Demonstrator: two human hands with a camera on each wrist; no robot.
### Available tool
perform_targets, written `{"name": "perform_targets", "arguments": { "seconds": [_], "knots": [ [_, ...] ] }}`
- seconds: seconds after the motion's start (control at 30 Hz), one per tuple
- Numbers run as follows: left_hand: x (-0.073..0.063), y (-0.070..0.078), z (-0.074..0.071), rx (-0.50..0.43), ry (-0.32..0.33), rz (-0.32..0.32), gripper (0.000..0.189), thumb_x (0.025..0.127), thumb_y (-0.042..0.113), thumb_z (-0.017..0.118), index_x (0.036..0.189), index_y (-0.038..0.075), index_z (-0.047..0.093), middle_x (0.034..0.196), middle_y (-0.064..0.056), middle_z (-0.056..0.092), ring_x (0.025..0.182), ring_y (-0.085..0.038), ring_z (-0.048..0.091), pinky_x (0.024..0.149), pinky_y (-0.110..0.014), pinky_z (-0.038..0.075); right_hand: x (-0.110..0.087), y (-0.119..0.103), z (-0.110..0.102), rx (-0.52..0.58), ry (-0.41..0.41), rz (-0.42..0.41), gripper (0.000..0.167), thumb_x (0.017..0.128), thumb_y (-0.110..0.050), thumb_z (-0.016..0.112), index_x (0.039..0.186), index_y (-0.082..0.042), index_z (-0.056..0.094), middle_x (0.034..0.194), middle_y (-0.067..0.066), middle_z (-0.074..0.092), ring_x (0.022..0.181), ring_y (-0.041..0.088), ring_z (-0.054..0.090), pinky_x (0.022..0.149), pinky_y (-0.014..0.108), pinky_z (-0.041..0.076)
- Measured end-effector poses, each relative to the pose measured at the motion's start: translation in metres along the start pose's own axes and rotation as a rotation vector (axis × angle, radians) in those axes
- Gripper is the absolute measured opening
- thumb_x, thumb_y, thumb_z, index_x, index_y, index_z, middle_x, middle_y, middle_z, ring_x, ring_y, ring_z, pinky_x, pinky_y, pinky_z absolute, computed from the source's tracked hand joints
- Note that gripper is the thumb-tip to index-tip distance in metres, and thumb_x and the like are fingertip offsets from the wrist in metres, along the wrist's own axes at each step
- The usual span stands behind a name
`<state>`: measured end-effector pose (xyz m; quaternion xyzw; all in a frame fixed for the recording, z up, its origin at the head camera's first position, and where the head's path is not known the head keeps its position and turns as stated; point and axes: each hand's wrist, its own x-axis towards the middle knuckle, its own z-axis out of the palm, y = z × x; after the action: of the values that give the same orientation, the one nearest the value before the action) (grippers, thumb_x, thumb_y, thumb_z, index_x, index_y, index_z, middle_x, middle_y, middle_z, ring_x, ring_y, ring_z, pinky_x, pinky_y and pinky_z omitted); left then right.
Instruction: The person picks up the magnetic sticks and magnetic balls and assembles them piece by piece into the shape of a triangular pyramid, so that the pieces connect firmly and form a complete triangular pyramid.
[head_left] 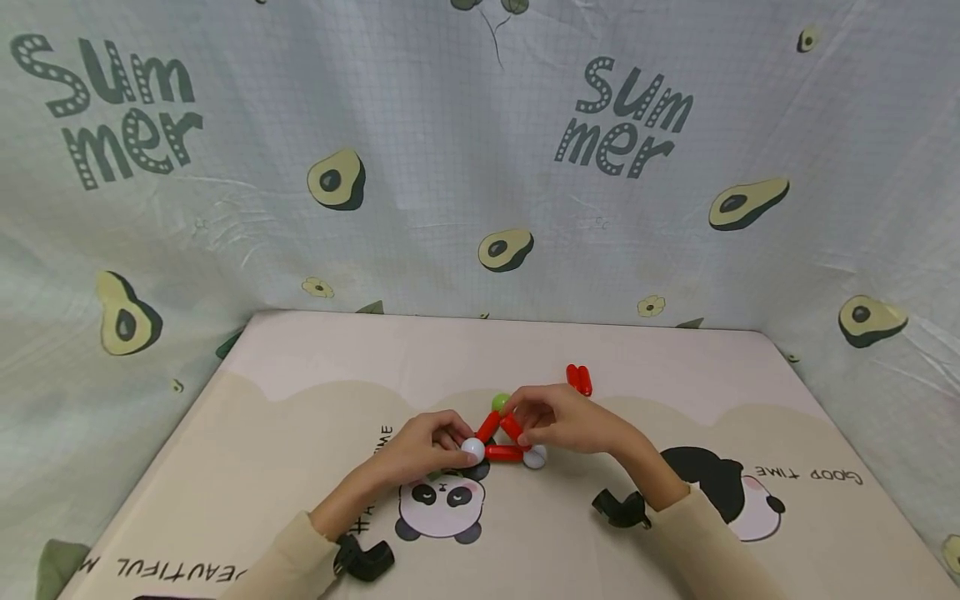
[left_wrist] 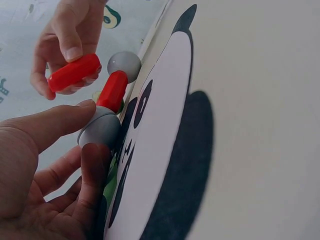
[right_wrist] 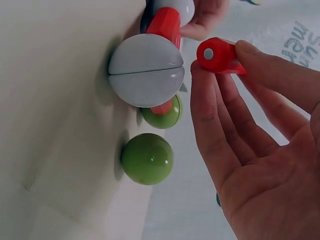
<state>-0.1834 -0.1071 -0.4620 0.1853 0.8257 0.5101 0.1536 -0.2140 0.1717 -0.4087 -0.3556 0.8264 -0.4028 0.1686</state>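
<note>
My left hand (head_left: 431, 443) pinches a white ball (left_wrist: 99, 131) between thumb and fingers, low over the table. A red rod (head_left: 504, 452) runs from that ball to a second white ball (right_wrist: 146, 70) on the right. Another red rod (head_left: 487, 427) slants from the held ball toward a green ball (head_left: 501, 403). In my right hand (head_left: 566, 418) a separate red rod (right_wrist: 220, 56) is pinched between thumb and fingertips, apart from the second white ball in the right wrist view. Its near end shows a round silvery spot.
Two red rods (head_left: 579, 379) lie side by side beyond my right hand. A second green ball (right_wrist: 147, 159) rests on the table in the right wrist view. The tabletop (head_left: 300, 417) bears printed pandas and lettering. A printed cloth (head_left: 420, 167) hangs behind it.
</note>
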Motion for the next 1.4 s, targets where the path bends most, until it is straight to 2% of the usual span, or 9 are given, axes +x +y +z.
{"name": "perform_targets", "arguments": {
  "seconds": [0.43,0.93,1.4],
  "knots": [
    [-0.0015,0.0002,0.0004,-0.002,0.000,-0.001,0.029,0.088,0.025,0.081,0.111,0.009,0.071,0.089,-0.005,0.068,0.080,-0.017,0.061,0.067,-0.025,0.049,0.0005,0.0045,0.0001,-0.028,-0.014,0.018,0.029,0.094,-0.011,0.073,0.123,-0.013,0.069,0.104,0.004,0.072,0.092,0.015,0.066,0.085,0.027,0.056],
    [-0.0012,0.0005,0.0001,-0.015,-0.009,-0.010,0.030,0.089,0.025,0.080,0.111,0.009,0.071,0.089,-0.006,0.068,0.081,-0.018,0.061,0.068,-0.026,0.049,0.0012,0.0040,0.0010,-0.091,0.022,0.043,0.030,0.094,-0.009,0.071,0.123,-0.015,0.068,0.100,0.000,0.070,0.092,0.014,0.062,0.083,0.027,0.055],
    [-0.0003,0.0020,-0.0003,-0.017,-0.005,-0.018,0.030,0.089,0.025,0.081,0.111,0.009,0.070,0.089,-0.005,0.068,0.081,-0.018,0.060,0.067,-0.025,0.049,0.0006,0.0062,-0.0023,-0.100,0.030,0.039,0.031,0.093,-0.008,0.070,0.123,-0.016,0.068,0.100,-0.001,0.071,0.092,0.013,0.063,0.082,0.026,0.056]
  ]
}}
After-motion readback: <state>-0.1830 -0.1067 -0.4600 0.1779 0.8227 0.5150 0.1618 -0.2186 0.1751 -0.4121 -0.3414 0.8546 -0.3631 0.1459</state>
